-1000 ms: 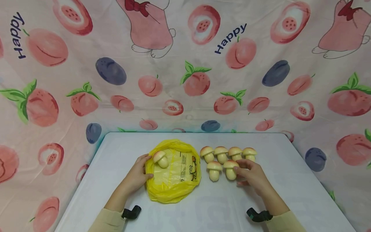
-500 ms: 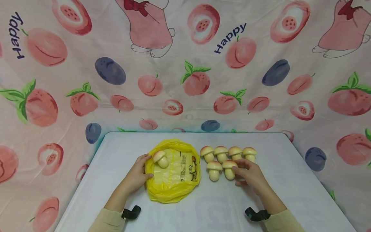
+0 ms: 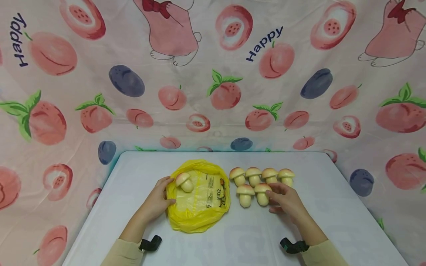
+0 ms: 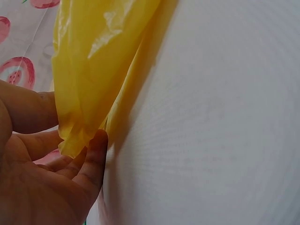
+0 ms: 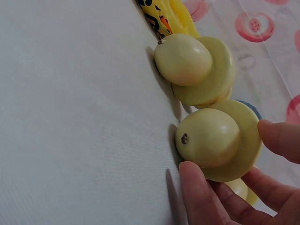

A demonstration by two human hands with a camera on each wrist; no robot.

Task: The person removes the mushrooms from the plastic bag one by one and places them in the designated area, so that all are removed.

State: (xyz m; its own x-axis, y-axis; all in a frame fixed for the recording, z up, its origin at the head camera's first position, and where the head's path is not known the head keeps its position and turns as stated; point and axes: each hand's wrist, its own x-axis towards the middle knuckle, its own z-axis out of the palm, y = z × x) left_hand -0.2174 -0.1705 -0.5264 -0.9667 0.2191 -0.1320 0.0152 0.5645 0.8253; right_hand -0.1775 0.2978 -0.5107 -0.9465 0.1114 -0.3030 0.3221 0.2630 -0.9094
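Observation:
The yellow plastic bag (image 3: 199,223) lies spread on the table, its rim rolled into a ring. One mushroom (image 3: 185,183), apparently artificial, rests inside it. My left hand (image 3: 156,197) holds the bag's left rim between thumb and fingers, as the left wrist view confirms. Right of the bag, several like mushrooms stand in a back row (image 3: 253,176). Two more form a front row. My right hand (image 3: 286,201) has thumb and fingers around the right-hand front mushroom (image 5: 211,138); its neighbour (image 5: 185,61) is just left of it. My right fingertips partly cover the back row.
The white table (image 3: 213,247) ends at a back edge against a fruit-printed cloth (image 3: 213,129), which also hangs at both sides. Each wrist wears a black mount (image 3: 294,246) below the hand.
My right hand and the mushroom at its fingertips have shifted slightly left, closer to the other front mushroom. My left hand and the bag have stayed in place.

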